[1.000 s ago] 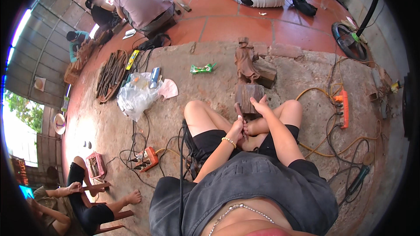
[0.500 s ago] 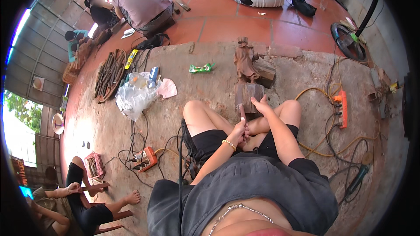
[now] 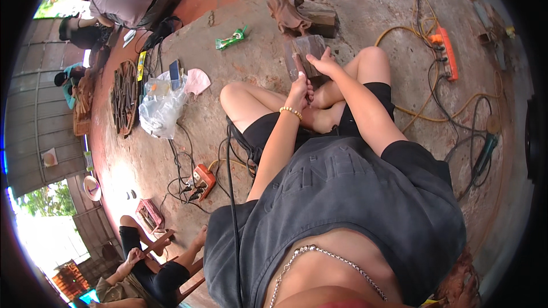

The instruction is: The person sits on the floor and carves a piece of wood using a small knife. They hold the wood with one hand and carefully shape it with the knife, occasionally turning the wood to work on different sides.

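Note:
My left hand (image 3: 300,88) is closed around a slim brown rod-shaped tool (image 3: 298,64), which points away from me over a dark wooden block (image 3: 311,46). What kind of tool it is, I cannot make out. My right hand (image 3: 326,64) lies at the block's right side, thumb and fingers apart; whether it presses on the wood is unclear. The block sits on the ground in front of my crossed legs. Just beyond it is a brown carved wooden figure (image 3: 287,12), tilted in view, with a squared wood piece (image 3: 319,21) beside it.
Orange power strips lie at right (image 3: 447,54) and lower left (image 3: 201,181), with tangled cords around them. Left are a plastic bag (image 3: 160,115), a pink mask (image 3: 197,81) and a basket of sticklike tools (image 3: 124,100). A green packet (image 3: 231,39) lies ahead. Other people sit nearby.
The whole view has shifted and turned, so the figure and block appear higher and farther left. My left hand keeps its grip on the rod-shaped tool; my right stays beside the block.

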The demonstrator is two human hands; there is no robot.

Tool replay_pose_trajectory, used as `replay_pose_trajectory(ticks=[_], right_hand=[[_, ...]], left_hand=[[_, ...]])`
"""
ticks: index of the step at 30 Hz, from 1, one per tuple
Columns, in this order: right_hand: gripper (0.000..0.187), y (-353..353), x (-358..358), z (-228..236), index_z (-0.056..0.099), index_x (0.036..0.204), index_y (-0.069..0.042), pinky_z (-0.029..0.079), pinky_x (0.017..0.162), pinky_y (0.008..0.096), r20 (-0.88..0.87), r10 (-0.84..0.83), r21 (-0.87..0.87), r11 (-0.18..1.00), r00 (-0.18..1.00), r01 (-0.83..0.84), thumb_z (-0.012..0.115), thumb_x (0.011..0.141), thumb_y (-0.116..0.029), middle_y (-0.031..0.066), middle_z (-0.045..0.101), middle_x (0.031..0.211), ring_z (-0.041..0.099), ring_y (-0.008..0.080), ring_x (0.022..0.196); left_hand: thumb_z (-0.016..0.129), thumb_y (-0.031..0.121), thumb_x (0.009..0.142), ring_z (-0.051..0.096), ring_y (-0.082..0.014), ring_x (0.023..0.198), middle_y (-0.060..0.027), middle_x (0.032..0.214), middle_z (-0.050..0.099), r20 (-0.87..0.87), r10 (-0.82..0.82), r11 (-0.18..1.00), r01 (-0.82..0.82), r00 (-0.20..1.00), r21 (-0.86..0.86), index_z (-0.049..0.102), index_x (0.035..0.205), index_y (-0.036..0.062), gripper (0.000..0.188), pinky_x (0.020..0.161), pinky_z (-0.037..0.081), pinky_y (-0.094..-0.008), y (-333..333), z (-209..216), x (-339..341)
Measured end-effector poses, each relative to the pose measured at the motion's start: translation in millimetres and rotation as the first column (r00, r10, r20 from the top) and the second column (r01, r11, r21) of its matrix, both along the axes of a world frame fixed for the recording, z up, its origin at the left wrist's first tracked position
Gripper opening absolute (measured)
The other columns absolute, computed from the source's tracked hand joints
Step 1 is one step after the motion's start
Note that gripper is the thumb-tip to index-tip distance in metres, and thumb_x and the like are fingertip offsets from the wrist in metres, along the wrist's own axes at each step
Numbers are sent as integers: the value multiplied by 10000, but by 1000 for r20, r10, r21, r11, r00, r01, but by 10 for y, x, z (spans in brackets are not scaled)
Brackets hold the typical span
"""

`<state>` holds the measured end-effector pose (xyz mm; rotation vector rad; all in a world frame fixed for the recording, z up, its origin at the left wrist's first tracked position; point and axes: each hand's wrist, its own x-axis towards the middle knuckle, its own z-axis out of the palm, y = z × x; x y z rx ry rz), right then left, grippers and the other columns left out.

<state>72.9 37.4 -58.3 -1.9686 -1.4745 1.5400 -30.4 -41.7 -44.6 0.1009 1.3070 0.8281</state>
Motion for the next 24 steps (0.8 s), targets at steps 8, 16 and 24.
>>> replay_pose_trajectory(ticks=[8,16,24], right_hand=[[1024,-41,10,-28,-92,1239,-38,170,948,406,-61,-14,10,1000,998,14,529,619,-566,271,37,1268,123,389,1171],[996,-62,-5,25,-93,1240,-38,157,953,398,-32,16,-30,999,999,-17,497,643,-574,274,32,1268,100,374,1181],[977,-36,12,58,-96,1244,-63,160,949,414,-25,15,-58,998,1000,-17,496,651,-565,257,14,1277,100,374,1181]], left_hand=[[321,457,812,268,-101,378,26,486,318,37,21,999,-20,999,-26,354,631,119,384,342,255,-233,-418,49,212],[330,431,816,283,-92,345,26,464,326,15,203,979,-203,979,2,375,634,126,358,323,232,-230,-203,-15,225],[328,471,804,264,-83,371,37,480,309,37,271,962,-271,962,-14,362,643,130,378,342,230,-215,-410,-15,207]])
